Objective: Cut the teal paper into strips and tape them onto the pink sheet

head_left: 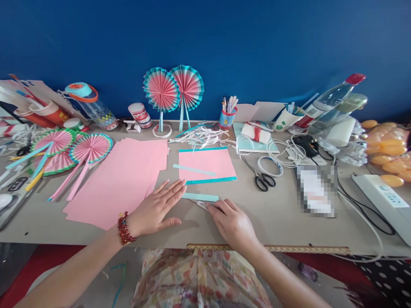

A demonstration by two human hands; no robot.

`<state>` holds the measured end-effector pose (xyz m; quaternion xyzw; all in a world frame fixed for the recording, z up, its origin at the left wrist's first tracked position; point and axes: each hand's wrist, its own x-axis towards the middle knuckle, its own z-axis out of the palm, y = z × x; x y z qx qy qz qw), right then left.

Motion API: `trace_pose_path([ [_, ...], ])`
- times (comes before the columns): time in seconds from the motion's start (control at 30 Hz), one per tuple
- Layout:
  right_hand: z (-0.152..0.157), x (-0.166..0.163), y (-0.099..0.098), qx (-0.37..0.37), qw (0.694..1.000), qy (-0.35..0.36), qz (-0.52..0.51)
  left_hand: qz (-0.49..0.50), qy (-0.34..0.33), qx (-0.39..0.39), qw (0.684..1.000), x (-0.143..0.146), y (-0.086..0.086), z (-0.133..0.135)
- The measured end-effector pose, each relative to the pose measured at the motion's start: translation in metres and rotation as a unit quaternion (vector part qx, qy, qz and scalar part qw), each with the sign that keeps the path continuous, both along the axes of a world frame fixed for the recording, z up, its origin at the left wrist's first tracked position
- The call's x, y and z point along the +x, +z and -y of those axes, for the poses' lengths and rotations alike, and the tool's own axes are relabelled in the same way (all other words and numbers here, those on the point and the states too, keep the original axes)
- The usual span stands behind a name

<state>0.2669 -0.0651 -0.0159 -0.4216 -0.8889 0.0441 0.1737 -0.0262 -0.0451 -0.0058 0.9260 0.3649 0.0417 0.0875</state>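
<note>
My left hand (156,209) lies flat with its fingers stretched out, the fingertips at the left end of a pale blue paper strip (202,197). Just below that strip, my right hand (233,224) is closed around a small craft knife (201,205), its thin blade pointing left; most of the handle is hidden in my fingers. Beyond the hands is a pink paper sheet (208,158) with blue bands along its top and bottom edges. Another pale strip (194,169) lies slantwise across it. A fanned stack of pink paper (118,184) spreads beside my left hand.
Black-handled scissors (265,182) and a tape roll (270,166) lie to the right. Folded paper fans (90,148) rest at left; others (188,87) lean on the blue wall. Paper scraps (205,136), a stick cup (227,117), a bottle (330,102) and a power strip (382,201) surround the workspace.
</note>
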Motion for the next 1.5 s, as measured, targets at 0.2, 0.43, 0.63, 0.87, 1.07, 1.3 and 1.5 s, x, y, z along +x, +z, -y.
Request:
trace_pose_path([
  [0.2, 0.000, -0.002, 0.002, 0.011, 1.000, 0.001, 0.003, -0.027, 0.004, 0.004, 1.000, -0.002, -0.013, 0.005],
  [0.43, -0.002, -0.012, -0.003, 0.048, 0.999, 0.008, 0.018, -0.028, 0.007, 0.008, 1.000, -0.001, -0.013, 0.005],
  [0.63, -0.001, -0.021, -0.006, 0.053, 0.998, 0.007, 0.018, -0.028, 0.005, 0.005, 1.000, -0.002, -0.013, 0.006],
  [0.87, 0.000, -0.032, -0.008, 0.044, 0.999, 0.008, 0.019, -0.010, 0.009, -0.002, 1.000, -0.001, -0.012, 0.005],
  [1.07, -0.001, -0.032, -0.005, 0.030, 0.999, 0.012, 0.013, 0.062, 0.023, -0.024, 0.998, -0.017, 0.005, 0.006],
  [1.3, -0.002, -0.033, 0.000, 0.038, 0.999, 0.004, 0.023, 0.019, -0.001, -0.027, 0.999, -0.026, -0.003, 0.015],
  [1.5, -0.004, -0.037, -0.002, 0.042, 0.998, 0.009, 0.034, 0.019, -0.005, -0.035, 0.999, -0.026, -0.006, 0.015],
])
